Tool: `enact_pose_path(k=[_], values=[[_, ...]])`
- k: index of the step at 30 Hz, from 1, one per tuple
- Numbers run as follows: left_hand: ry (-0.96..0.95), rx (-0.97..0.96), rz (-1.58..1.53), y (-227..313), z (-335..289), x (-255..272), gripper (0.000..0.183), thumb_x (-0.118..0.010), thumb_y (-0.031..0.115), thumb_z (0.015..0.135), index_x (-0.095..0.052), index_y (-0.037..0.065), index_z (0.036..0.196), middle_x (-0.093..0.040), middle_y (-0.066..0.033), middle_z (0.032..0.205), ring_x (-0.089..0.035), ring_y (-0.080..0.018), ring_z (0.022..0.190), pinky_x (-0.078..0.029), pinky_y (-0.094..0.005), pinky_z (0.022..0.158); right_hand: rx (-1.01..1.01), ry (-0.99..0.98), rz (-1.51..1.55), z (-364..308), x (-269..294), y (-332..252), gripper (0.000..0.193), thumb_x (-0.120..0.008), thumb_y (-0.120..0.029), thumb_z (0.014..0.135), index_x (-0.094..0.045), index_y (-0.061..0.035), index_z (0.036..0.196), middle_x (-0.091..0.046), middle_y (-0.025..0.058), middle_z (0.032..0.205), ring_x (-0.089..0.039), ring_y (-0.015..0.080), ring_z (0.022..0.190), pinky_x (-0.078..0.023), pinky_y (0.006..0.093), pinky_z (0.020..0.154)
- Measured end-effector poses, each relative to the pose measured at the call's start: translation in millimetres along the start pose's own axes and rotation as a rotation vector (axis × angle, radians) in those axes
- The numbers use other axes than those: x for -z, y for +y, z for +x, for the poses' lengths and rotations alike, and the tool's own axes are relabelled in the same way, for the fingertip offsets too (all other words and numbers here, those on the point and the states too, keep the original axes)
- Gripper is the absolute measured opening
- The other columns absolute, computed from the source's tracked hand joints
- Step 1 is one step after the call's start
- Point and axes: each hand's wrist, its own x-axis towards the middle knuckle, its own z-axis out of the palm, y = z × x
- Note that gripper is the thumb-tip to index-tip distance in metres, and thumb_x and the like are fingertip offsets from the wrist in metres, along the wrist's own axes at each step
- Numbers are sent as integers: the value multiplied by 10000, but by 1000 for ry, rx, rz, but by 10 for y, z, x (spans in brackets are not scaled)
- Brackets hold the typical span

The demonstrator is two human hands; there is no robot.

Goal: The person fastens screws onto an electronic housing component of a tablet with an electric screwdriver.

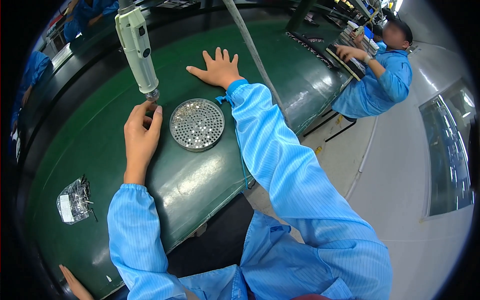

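A white electric screwdriver (136, 52) hangs tip down over the green table mat (200, 172). My left hand (141, 137) is closed in a pinch at its lower end, thumb and forefinger around the bit; any small part between the fingertips is too small to make out. To the right of that hand lies a round metal dish (197, 125) with a perforated plate, many small silvery pieces scattered over its holes. Beyond the dish my right hand (218, 70) rests flat on the mat, fingers spread, holding nothing.
At the left lies a clear bag of small dark metal parts (75, 200) with a white label. Another person's hand (75, 284) reaches in at the lower left. A slanting grey pole (255, 57) rises beyond my right arm. A co-worker (380, 75) in blue handles a dark flat piece.
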Motion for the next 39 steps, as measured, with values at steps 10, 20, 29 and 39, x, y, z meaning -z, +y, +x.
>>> enact_pose_path(k=[10,20,29,39], values=[[35,-21,-17,110,-5,10,372,-709,231,943,-650,-12,1219,-668,-56,962,-522,-88,639,-442,-262,565,2,12,14,10,-13,12,1027,-373,-867,830,-323,-166,1579,-200,257,1630,-128,444,1520,-48,655,1188],[43,-35,-36,53,-13,15,276,-633,200,998,-677,-21,1157,-651,-61,925,-528,-93,631,-446,-260,573,10,-19,63,-44,57,-25,1000,-407,-817,855,-321,-129,1575,-179,267,1629,-101,456,1521,5,647,1196],[54,-28,-31,-13,4,2,235,-649,180,984,-683,-16,1110,-648,-57,879,-536,-96,617,-443,-269,567,16,-11,69,-22,35,-9,997,-399,-819,854,-320,-137,1577,-151,282,1631,-93,468,1519,14,648,1193],[79,-46,-70,-86,-4,22,224,-687,175,952,-688,-11,1077,-675,-51,903,-535,-90,616,-422,-266,554,28,80,6,46,-132,-50,1025,-386,-882,816,-346,-189,1569,-239,251,1618,-174,433,1511,-89,660,1177]])
